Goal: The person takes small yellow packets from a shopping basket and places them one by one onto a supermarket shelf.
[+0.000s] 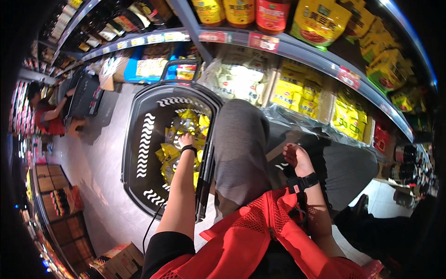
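Observation:
My left hand (186,139) reaches down into a black shopping basket (131,139) with white wavy markings. It is among the yellow and grey packets (169,152) heaped inside and touches them. Its fingertips are hidden, so I cannot tell whether it grips one. My right hand (298,159) is beside my right leg, palm partly showing and fingers loosely bent and apart, with nothing in them. A black band is on each wrist. In front of my knees, open cartons hold yellow packets (288,88) and pale packets (239,79) under the lowest shelf.
A shelf edge (320,63) with price labels curves above the cartons, carrying jars (272,16) and yellow pouches (320,23). Far left, a person in a red vest (49,118) handles a dark crate (86,95). Cardboard boxes (123,262) stand at lower left on the tiled floor (93,181).

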The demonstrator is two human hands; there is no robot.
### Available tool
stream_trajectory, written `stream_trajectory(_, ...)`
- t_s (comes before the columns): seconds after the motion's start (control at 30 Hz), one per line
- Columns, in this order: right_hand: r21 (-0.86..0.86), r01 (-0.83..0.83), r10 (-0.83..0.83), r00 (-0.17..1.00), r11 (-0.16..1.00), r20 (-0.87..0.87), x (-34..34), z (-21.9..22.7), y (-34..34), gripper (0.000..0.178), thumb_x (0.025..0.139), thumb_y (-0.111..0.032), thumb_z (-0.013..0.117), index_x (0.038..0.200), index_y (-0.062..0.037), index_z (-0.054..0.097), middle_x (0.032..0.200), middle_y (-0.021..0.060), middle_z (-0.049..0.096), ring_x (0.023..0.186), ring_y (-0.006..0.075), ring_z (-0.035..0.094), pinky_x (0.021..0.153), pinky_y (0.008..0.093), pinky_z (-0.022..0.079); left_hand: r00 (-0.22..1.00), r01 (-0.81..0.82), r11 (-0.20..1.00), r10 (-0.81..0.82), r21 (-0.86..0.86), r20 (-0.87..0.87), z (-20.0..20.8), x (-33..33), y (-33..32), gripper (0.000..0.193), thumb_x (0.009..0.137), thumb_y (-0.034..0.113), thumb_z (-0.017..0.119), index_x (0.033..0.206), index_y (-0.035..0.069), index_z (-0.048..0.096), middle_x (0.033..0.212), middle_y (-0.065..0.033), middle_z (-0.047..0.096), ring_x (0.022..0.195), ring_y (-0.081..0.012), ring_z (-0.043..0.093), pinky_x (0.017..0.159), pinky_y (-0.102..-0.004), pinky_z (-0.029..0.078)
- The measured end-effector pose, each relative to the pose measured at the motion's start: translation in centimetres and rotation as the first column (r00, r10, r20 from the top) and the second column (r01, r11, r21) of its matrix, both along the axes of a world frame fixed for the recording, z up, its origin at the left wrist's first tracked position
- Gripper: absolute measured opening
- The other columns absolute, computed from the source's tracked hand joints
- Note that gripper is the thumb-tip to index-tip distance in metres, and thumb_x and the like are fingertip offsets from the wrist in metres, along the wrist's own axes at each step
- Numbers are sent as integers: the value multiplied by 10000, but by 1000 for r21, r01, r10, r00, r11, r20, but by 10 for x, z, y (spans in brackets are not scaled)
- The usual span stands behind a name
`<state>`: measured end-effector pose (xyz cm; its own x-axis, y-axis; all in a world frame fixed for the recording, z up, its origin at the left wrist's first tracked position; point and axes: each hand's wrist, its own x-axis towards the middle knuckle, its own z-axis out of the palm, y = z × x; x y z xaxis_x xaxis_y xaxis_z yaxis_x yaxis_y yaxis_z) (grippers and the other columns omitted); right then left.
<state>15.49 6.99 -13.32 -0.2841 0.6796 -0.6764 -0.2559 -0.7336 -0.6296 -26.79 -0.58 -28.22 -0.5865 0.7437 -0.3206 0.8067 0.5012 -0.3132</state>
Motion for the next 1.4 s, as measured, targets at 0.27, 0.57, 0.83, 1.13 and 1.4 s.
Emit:
stream_trajectory(0.27,165,-39,51,996,986,-67,0,7,-4,224,835,-217,408,947,-60,522,868,38,582,756,118,555,663,230,430,999,-12,993,6,119,52,22,-13,-33,221,778,208,413,814,107,605,919,-32,562,900,-205,517,702,-369,428)
stream_trajectory(0.57,175,-104,105,994,979,4,-8,22,-7,172,807,-128,415,920,-59,524,846,34,581,739,111,555,657,221,424,856,-300,684,-115,665,504,107,-28,-65,178,730,134,579,745,-23,497,699,-141,541,606,-214,519,563,-309,404)
stream_trajectory(0.83,352,-282,288,957,892,36,-3,51,-16,196,831,-167,430,972,-55,509,897,20,560,783,84,518,687,201,382,936,-51,392,-301,918,181,290,94,-33,99,777,27,502,728,-29,437,631,-69,400,536,-142,361,474,-245,310)
stream_trajectory(1.13,401,-320,438,864,858,-248,-11,95,-21,420,868,-357,351,1077,0,429,971,79,525,871,138,516,787,273,402,491,-451,71,-813,890,314,341,184,-21,327,819,295,468,722,-17,486,732,-96,505,544,-142,433,518,-241,342)
stream_trajectory(1.4,552,-539,718,676,636,-167,5,124,-31,422,836,-353,420,1082,-11,432,964,51,533,868,116,503,761,254,404,-357,-480,639,-769,602,531,321,258,1,228,781,215,504,685,8,504,714,-113,534,624,-192,484,616,-285,374)
